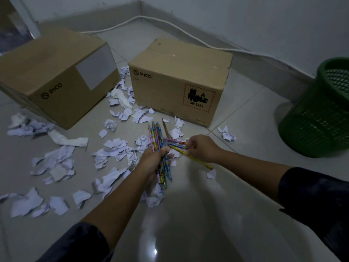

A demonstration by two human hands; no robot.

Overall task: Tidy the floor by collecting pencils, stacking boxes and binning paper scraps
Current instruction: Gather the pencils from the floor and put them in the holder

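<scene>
Two cardboard boxes [56, 76] [179, 80] apart on the floor [188, 214], unstacked; green bin [321, 110] off to the right. Paper scraps [113, 148] strewn between and in front of the boxes, unbinned. Pencil-collecting step, seemingly near its end: left hand [151, 159] wrapped around an upright bundle of pencils [157, 137], right hand [202, 148] pinching a few more pencils [175, 143] crosswise beside it. One brown pencil [166, 127] loose by the right box. Next, probably: merge handfuls, then fetch that stray.

Brown boxes [179, 72], white paper scraps [115, 148], green mesh bin [321, 120], multicoloured patterned pencils [157, 135]
</scene>
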